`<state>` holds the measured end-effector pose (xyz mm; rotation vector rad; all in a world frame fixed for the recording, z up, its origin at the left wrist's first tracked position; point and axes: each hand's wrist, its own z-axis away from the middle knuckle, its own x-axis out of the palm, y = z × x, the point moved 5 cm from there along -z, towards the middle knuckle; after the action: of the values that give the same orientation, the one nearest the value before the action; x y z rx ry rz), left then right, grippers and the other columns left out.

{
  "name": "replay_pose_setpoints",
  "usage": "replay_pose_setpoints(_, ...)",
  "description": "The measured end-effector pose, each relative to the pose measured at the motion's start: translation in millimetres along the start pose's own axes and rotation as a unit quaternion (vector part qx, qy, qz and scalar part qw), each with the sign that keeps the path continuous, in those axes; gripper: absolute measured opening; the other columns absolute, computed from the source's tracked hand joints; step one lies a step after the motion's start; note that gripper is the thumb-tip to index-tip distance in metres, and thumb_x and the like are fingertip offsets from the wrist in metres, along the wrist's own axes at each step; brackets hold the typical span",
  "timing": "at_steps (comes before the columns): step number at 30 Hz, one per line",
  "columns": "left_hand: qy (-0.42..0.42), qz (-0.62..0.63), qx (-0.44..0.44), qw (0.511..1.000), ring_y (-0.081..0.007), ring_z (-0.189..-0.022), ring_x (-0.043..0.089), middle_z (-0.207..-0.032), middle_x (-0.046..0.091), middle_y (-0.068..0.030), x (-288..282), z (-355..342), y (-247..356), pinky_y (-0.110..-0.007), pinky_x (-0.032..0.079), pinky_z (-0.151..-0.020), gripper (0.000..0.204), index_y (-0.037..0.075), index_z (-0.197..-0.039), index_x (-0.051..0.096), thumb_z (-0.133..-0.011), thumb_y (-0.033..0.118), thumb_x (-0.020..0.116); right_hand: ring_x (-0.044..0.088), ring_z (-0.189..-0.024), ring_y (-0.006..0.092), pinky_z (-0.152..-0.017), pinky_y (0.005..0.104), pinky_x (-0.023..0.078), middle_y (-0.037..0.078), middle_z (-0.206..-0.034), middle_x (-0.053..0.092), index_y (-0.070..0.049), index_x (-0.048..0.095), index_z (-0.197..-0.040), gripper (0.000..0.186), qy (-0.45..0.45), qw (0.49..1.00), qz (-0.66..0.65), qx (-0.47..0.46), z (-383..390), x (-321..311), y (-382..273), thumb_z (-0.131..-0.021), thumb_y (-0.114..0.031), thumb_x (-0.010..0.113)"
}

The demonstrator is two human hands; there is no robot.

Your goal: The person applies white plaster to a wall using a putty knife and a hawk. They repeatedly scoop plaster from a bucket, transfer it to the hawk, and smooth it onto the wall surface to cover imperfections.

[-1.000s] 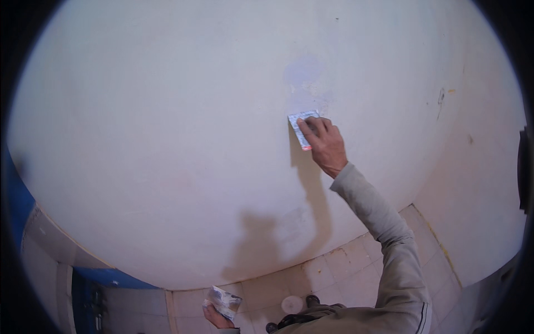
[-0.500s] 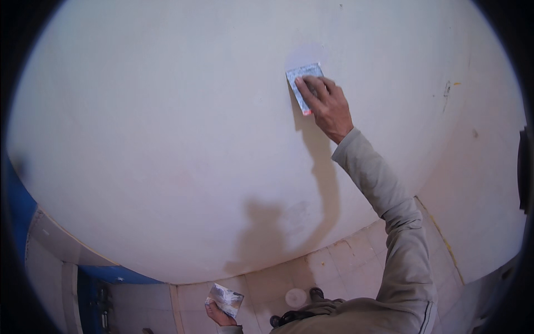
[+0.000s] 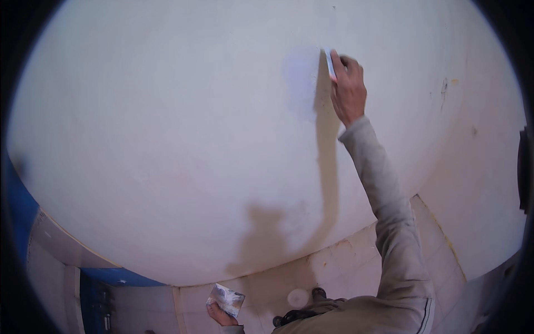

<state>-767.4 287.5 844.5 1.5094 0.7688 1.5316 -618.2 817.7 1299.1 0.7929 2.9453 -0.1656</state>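
Observation:
Raised against the white wall (image 3: 167, 139), my right hand (image 3: 349, 92) grips a flat scraper (image 3: 329, 64) with a pink-red bit at its lower end, now seen almost edge-on. Just left of it is a pale lilac patch of filler (image 3: 296, 75), with the long shadow of my arm beside it. Low in the view, my left hand (image 3: 219, 314) holds a square metal plate (image 3: 228, 296) smeared with whitish material, away from the wall.
A round white container (image 3: 298, 298) sits on the tiled floor (image 3: 267, 305) by my shoes. Blue boards (image 3: 122, 276) line the lower left. A second wall (image 3: 484, 178) meets this one on the right, and a dark object lies at the far right rim.
My right hand has moved up and then right, and the scraper has turned edge-on, uncovering more of the lilac patch. My left hand has hardly moved.

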Motion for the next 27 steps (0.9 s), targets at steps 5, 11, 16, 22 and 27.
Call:
replay_pose_setpoints(5, 0.058, 0.012, 0.006, 0.998, -0.0277, -0.095, 0.064, -0.106, 0.062, -0.0124, 3.9, 6.8, 2.5, -0.044, 0.057, -0.077, 0.029, 0.001, -0.111, 0.055, -0.092, 0.021, 0.048, 0.054, -0.107, 0.0306, -0.080, 0.0390, 0.049, 0.012, -0.121, 0.055, -0.008, 0.053, -0.130, 0.052, -0.021, 0.993, 0.015, -0.116, 23.6, 27.4, -37.9, -0.080, -0.012, 0.064)
replay_pose_setpoints(11, 0.053, 0.013, -0.006, 0.998, -0.0273, -0.094, 0.064, -0.106, 0.062, -0.0126, -3.7, 10.8, -3.6, -0.044, 0.057, -0.077, 0.029, 0.000, -0.111, 0.055, -0.092, 0.021, 0.048, 0.055, -0.104, 0.0261, -0.075, 0.0376, 0.045, 0.009, -0.116, 0.057, -0.010, 0.055, -0.130, 0.054, -0.112, 0.975, 0.002, -0.194, 104.0, 14.2, -40.4, -0.076, -0.005, 0.059)
replay_pose_setpoints(16, 0.024, 0.003, -0.011, 1.000, -0.0275, -0.096, 0.064, -0.109, 0.062, -0.0132, -8.6, 0.8, -8.1, -0.042, 0.057, -0.080, 0.032, 0.000, -0.115, 0.057, -0.093, 0.020, 0.046, 0.054, -0.104, 0.0249, -0.076, 0.0374, 0.044, 0.006, -0.117, 0.058, -0.014, 0.056, -0.127, 0.055, -0.002, 0.993, 0.017, -0.119, 18.1, 2.5, -19.6, -0.074, -0.002, 0.063)
replay_pose_setpoints(22, 0.019, -0.016, -0.003, 1.000, -0.0283, -0.099, 0.063, -0.110, 0.062, -0.0132, 22.4, 5.2, -6.8, -0.044, 0.057, -0.081, 0.035, 0.000, -0.116, 0.056, -0.093, 0.024, 0.046, 0.055, -0.104, 0.0243, -0.078, 0.0365, 0.045, 0.005, -0.117, 0.058, -0.014, 0.057, -0.129, 0.054, -0.051, 0.982, 0.021, -0.180, 17.1, 17.3, -41.3, -0.076, -0.002, 0.060)
replay_pose_setpoints(27, 0.005, -0.021, -0.020, 1.000, -0.0289, -0.100, 0.063, -0.111, 0.061, -0.0133, 16.0, 4.4, -13.4, -0.045, 0.057, -0.082, 0.036, 0.000, -0.116, 0.056, -0.093, 0.025, 0.046, 0.055, -0.104, 0.0209, -0.076, 0.0351, 0.042, 0.005, -0.113, 0.058, -0.011, 0.059, -0.123, 0.043, -0.177, 0.963, 0.022, -0.204, 120.7, -0.3, -17.1, -0.080, -0.009, 0.057)
